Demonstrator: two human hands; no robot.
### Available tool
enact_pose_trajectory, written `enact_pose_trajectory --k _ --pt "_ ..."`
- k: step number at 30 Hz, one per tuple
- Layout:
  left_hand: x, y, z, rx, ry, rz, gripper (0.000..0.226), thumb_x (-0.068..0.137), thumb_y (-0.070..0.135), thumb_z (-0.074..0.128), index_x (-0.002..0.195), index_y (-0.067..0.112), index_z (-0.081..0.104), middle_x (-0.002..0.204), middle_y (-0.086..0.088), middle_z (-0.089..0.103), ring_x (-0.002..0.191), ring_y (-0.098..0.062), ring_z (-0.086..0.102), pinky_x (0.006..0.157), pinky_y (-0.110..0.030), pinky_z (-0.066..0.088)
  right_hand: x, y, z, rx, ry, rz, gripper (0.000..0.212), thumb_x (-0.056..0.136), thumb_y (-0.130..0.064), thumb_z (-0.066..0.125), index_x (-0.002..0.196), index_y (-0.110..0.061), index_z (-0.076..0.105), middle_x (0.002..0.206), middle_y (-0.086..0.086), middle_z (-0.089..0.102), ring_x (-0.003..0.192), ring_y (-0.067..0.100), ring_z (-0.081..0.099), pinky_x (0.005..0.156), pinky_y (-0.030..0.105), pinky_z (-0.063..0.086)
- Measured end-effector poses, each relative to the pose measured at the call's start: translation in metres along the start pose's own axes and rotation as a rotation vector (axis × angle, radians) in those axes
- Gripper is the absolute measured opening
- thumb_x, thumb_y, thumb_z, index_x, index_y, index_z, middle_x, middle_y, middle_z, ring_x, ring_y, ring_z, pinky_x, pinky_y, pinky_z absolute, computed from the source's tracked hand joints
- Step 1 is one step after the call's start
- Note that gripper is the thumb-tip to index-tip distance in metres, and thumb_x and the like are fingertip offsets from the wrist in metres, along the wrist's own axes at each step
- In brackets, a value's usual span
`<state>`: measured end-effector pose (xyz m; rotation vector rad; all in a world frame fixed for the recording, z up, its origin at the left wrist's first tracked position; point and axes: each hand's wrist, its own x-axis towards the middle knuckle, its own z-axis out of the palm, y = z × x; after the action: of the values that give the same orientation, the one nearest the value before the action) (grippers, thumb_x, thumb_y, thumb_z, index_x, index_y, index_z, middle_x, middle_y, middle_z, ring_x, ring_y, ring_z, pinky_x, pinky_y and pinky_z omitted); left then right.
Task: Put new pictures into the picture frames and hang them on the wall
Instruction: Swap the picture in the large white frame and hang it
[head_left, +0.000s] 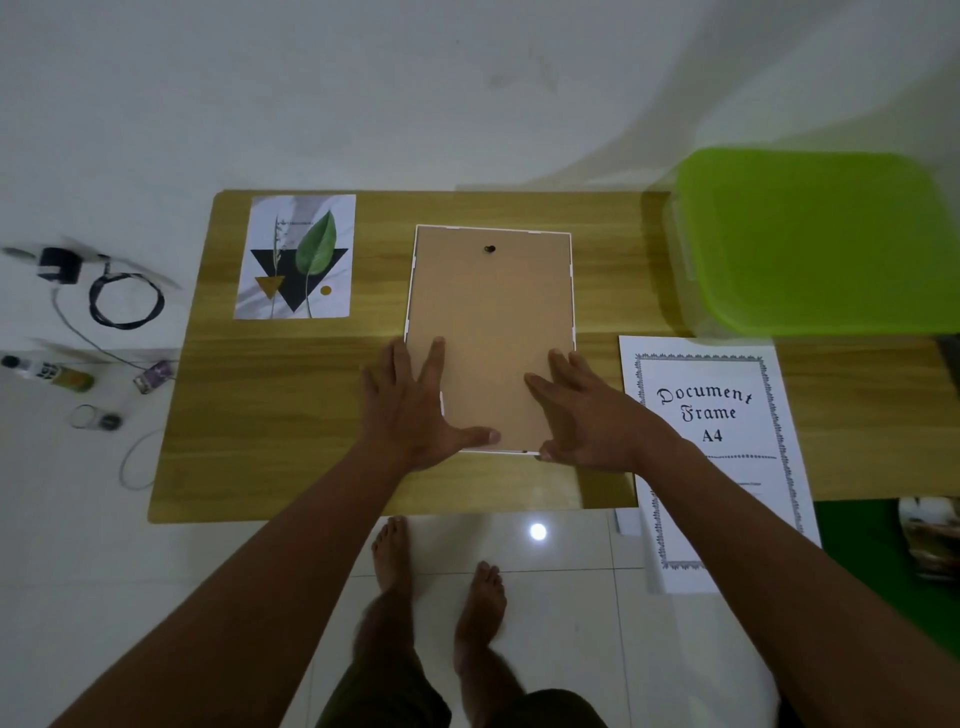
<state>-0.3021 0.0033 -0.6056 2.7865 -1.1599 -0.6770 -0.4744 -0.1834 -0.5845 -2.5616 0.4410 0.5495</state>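
Observation:
A white picture frame (491, 312) lies face down in the middle of the wooden table (322, 395), its brown backing board up, a hanging hole near its far edge. My left hand (421, 410) lies flat on the frame's near left corner, fingers spread, thumb along the near edge. My right hand (582, 415) presses on the near right corner with fingers apart. A leaf picture (296, 257) lies on the table's far left. A sheet printed "Document Frame A4" (717, 447) hangs over the table's near right edge.
A box with a green lid (815, 239) stands at the table's far right. On the floor to the left lie a black charger with coiled cable (104, 291), small bottles (52, 370) and a ring. My bare feet (441, 571) stand just before the table.

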Motion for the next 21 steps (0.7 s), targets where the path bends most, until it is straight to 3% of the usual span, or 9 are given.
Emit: enact_pose_trajectory --k 4,14,21 --pt "0.003 -0.008 0.008 -0.020 0.023 0.108 0.142 0.044 0.103 0.035 0.153 0.028 -0.017 0.156 -0.022 -0.027 0.147 -0.038 -0.020 0.117 -0.062 0.001 0.000 0.004 0.003 0.058 0.035 -0.014 0.096 0.081 -0.055 0.072 0.157 -0.033 0.018 0.166 0.003 -0.007 0.152 0.022 -0.010 0.121 0.049 0.017" --pt "-0.001 0.002 0.019 -0.054 0.065 0.064 0.136 0.054 0.097 0.045 0.153 0.027 -0.017 0.156 -0.026 -0.024 0.147 -0.039 -0.017 0.119 -0.057 -0.001 0.003 0.004 0.005 0.087 0.097 0.015 0.090 0.088 -0.047 0.068 0.158 -0.025 0.015 0.166 0.004 -0.009 0.153 0.021 -0.002 0.119 0.043 0.025" --pt "-0.001 0.005 0.019 -0.086 0.099 0.045 0.132 0.054 0.097 0.043 0.153 0.031 -0.016 0.155 -0.029 -0.022 0.146 -0.043 -0.014 0.119 -0.058 0.000 0.003 -0.001 0.008 0.061 0.121 0.016 0.081 0.092 -0.039 0.064 0.157 -0.019 0.020 0.165 0.008 -0.001 0.152 0.024 0.001 0.117 0.057 0.024"
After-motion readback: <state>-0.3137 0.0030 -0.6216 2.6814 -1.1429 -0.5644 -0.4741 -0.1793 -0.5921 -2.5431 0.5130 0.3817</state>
